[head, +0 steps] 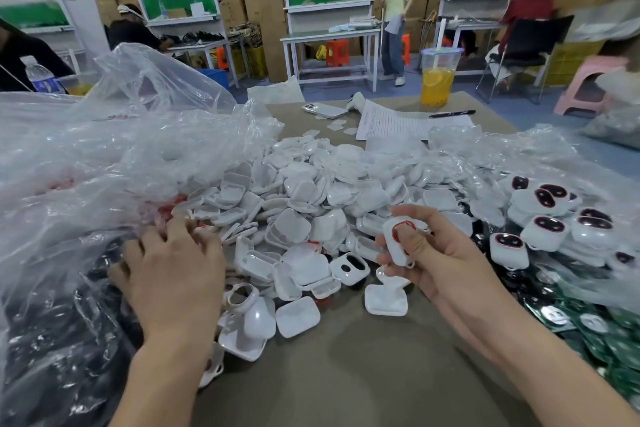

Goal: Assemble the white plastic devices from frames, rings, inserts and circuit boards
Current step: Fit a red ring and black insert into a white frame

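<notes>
one white frame [398,243] pinched in right hand [440,256] fingers, left hand [173,270] fingers spread over the pile [311,191]

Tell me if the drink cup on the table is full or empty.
Partly full: orange drink fills the lower half of the cup; the top is clear.

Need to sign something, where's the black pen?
In the head view, the slim black pen lies far back, right of centre, by the white paper sheet and the orange-drink plastic cup.
</notes>
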The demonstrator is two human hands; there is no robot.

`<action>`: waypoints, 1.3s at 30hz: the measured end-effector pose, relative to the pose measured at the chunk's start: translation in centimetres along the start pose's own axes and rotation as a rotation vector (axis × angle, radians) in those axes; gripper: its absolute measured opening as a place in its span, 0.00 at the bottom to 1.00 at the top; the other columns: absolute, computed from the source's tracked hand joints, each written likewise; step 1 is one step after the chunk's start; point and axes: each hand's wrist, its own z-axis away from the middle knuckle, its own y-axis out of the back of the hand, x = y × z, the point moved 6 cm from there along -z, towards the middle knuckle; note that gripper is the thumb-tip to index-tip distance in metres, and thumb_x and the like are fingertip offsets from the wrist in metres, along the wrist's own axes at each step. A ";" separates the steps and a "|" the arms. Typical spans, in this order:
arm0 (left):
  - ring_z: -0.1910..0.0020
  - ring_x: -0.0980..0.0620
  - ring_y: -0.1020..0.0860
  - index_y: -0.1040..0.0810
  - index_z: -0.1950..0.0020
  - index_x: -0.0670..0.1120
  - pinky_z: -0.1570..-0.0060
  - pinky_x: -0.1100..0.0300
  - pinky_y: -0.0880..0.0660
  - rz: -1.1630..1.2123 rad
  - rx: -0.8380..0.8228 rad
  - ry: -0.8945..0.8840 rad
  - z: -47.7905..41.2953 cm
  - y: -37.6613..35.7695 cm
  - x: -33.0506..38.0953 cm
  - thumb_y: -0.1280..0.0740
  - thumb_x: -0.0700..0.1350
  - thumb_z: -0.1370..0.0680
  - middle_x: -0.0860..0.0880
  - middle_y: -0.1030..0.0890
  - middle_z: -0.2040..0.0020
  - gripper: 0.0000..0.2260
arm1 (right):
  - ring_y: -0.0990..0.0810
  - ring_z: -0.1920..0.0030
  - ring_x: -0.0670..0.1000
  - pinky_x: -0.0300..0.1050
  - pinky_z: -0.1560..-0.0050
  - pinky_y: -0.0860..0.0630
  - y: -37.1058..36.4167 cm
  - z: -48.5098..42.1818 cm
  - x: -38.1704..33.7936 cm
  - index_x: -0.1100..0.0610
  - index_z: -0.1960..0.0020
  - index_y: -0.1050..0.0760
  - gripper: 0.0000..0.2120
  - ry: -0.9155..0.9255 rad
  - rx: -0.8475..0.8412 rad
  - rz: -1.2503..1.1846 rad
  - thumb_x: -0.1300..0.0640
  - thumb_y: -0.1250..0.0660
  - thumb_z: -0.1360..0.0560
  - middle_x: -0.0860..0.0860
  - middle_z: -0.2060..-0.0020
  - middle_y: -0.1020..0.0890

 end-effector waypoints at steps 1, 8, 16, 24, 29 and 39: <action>0.35 0.34 0.32 0.26 0.33 0.40 0.33 0.36 0.38 -0.035 -0.044 0.019 -0.1 -0.2 -0.3 0.41 0.53 0.18 0.33 0.26 0.34 0.20 | 0.15 0.60 0.52 0.40 0.60 0.19 0.0 0.0 -0.1 0.56 0.43 0.23 0.14 0.002 0.003 0.000 0.53 0.33 0.28 0.56 0.59 0.14; 0.35 0.34 0.32 0.25 0.33 0.42 0.34 0.36 0.40 -0.058 -0.050 0.006 -0.3 -0.2 -0.1 0.41 0.51 0.17 0.34 0.24 0.37 0.18 | 0.16 0.63 0.51 0.40 0.61 0.20 0.9 0.1 -1.3 0.57 0.43 0.24 0.14 0.051 0.066 0.010 0.54 0.34 0.26 0.54 0.61 0.15; 0.41 0.33 0.30 0.24 0.41 0.39 0.38 0.35 0.33 0.010 -0.020 0.001 -0.7 -0.8 -0.5 0.41 0.51 0.18 0.33 0.20 0.44 0.16 | 0.18 0.65 0.49 0.38 0.66 0.22 2.8 -0.4 -1.8 0.54 0.47 0.20 0.11 0.021 0.171 -0.223 0.52 0.31 0.28 0.55 0.60 0.16; 0.41 0.42 0.28 0.22 0.39 0.44 0.42 0.41 0.32 0.316 0.070 -0.373 2.2 1.0 4.8 0.35 0.50 0.19 0.43 0.18 0.48 0.13 | 0.28 0.72 0.45 0.36 0.73 0.29 3.4 -0.7 -2.4 0.53 0.50 0.15 0.08 0.025 0.223 -0.202 0.54 0.26 0.29 0.48 0.65 0.21; 0.48 0.56 0.29 0.20 0.42 0.53 0.41 0.58 0.34 0.388 -0.308 -1.007 9.6 -0.4 10.5 0.36 0.54 0.23 0.61 0.23 0.55 0.13 | 0.26 0.73 0.47 0.37 0.75 0.29 4.3 -0.5 -2.6 0.56 0.49 0.16 0.17 0.017 0.310 -0.245 0.49 0.40 0.17 0.51 0.63 0.17; 0.46 0.60 0.28 0.22 0.42 0.58 0.38 0.60 0.37 0.354 -0.479 -1.102 11.0 -2.0 10.8 0.42 0.64 0.19 0.64 0.23 0.52 0.15 | 0.22 0.71 0.45 0.35 0.71 0.25 5.0 -0.5 -2.3 0.58 0.46 0.19 0.09 0.050 0.331 -0.150 0.57 0.38 0.18 0.52 0.62 0.15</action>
